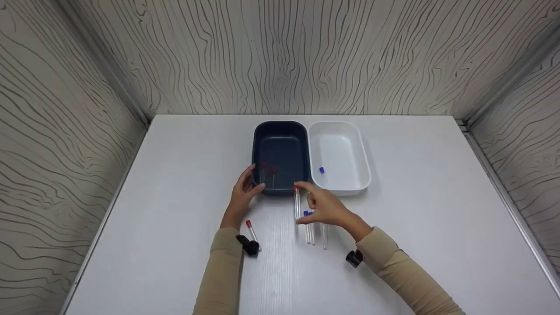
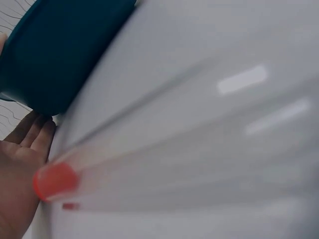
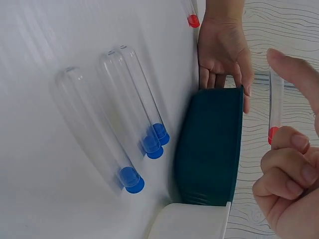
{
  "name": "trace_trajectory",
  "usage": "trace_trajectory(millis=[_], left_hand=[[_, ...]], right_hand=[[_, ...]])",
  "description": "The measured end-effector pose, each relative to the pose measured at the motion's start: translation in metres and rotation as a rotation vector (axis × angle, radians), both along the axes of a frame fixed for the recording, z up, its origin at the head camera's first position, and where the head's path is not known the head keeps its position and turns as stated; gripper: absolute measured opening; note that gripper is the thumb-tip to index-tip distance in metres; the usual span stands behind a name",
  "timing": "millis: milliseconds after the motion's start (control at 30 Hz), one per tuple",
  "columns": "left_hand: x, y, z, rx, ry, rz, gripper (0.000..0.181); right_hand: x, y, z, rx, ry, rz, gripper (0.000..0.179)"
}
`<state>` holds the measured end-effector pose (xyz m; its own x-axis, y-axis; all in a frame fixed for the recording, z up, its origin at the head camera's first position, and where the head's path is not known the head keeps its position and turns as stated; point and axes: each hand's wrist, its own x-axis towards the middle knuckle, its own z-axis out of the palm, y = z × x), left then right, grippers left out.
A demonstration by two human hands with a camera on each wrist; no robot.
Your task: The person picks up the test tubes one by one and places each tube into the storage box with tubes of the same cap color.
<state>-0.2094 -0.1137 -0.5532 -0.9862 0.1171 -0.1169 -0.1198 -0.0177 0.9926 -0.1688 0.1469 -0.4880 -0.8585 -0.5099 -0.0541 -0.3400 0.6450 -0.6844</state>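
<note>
Head: right hand [image 1: 328, 208] has a red-capped tube [image 1: 297, 203] pinched end to end, index on cap, thumb on the bottom, cap lining up with the near edge of the navy tray [image 1: 284, 148]. Left hand [image 1: 242, 192] grips that tray's near-left corner, thumb at the front rim. Two red-capped tubes lie inside. White tray [image 1: 345, 153] sits alongside, blue cap visible in it. Three blue-capped tubes [image 1: 325, 236] lie under/near the right hand, so room there is tight; white table [image 1: 415, 188] runs wide both sides. Left wrist: loose red-capped tube [image 2: 57, 181] fills the foreground, blurred; can't really tell what the small red bit below is. Right wrist: other three fingers curled, pinched tube off the table surface.
</note>
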Motion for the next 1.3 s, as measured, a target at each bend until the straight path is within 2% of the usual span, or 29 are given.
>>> trace_trajectory(millis=[200,400,667,967,1300], left_hand=[[0.0,0.0,-0.001,0.003,0.02,0.002,0.072],[0.0,-0.001,-0.004,0.03,0.024,-0.006,0.073],[0.0,0.0,-0.003,0.014,0.026,0.007,0.072],[0.002,0.001,0.001,0.001,0.019,0.009,0.071],[0.001,0.001,0.001,0.003,0.01,0.004,0.072]], right_hand=[[-0.013,0.0,-0.001,-0.076,-0.018,-0.015,0.089],[-0.022,-0.006,0.004,-0.069,-0.018,-0.028,0.091],[-0.037,-0.015,0.004,-0.107,-0.017,-0.049,0.091],[-0.056,-0.022,0.004,-0.174,-0.096,-0.085,0.094],[-0.072,-0.028,0.001,-0.232,-0.136,-0.124,0.095]])
